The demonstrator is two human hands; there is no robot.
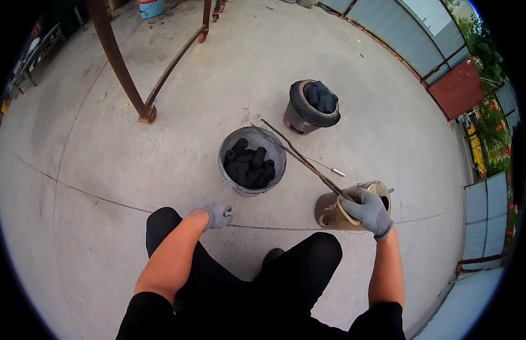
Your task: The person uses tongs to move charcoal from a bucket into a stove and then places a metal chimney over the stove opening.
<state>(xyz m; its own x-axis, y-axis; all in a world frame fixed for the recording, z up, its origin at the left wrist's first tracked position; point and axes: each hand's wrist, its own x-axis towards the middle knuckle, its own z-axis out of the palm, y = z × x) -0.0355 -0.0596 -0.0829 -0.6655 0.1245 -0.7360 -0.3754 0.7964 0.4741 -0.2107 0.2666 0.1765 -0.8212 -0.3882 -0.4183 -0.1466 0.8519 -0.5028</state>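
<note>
My gloved right hand [369,212] grips long rusty metal tongs [321,177] over a tan metal canister [325,215] at the right. The tongs' far ends reach above a grey bucket [223,170] holding several black charcoal pieces [251,164]. My left hand [217,216], in a grey glove, is below that bucket near my knee, loosely curled with thumb and fingers apart, holding nothing. Beyond the bucket stands a dark round stove [300,122] piled with black charcoal [321,97]. A thin rod with a silver handle [338,171] lies behind the tongs.
A rusty metal frame [122,67] stands on the concrete floor at upper left, with a blue container [151,9] behind it and a bench [30,62] at the far left. Corrugated panels [484,215] and a red panel [455,88] line the right side, with plants beyond.
</note>
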